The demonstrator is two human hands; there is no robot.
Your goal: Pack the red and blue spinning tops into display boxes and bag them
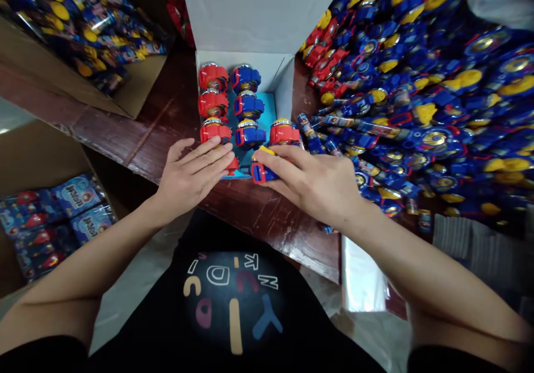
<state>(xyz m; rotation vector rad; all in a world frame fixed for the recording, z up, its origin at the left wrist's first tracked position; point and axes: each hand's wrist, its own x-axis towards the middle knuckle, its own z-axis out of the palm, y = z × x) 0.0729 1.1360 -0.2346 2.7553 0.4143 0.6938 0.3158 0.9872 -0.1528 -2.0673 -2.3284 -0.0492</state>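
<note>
L hand (194, 173): palm down, fingers straight & close tog., thumb apart, fingertips over front end of the red watch-style toys (213, 103) in L col. of white box (284, 86); front one partly hidden under fingers, contact can't tell. R hand (319, 179) pinches blue watch-style toy w/ yellow top (262, 173) btwn thumb side & fingers, at box's front edge, just nearer than the mid col. of three blue toys (249, 106). One red toy (285, 132) sits in R col., just past R hand. Box on dark red-brown table (267, 211), flap (267, 11) up. R: big pile of blue-&-yellow toys (438, 139), blurry. Upper L: brown carton (54, 75) of yellow-capped tubes (98, 19). Lower L: printed packs (79, 195) in another carton (37, 156).
</note>
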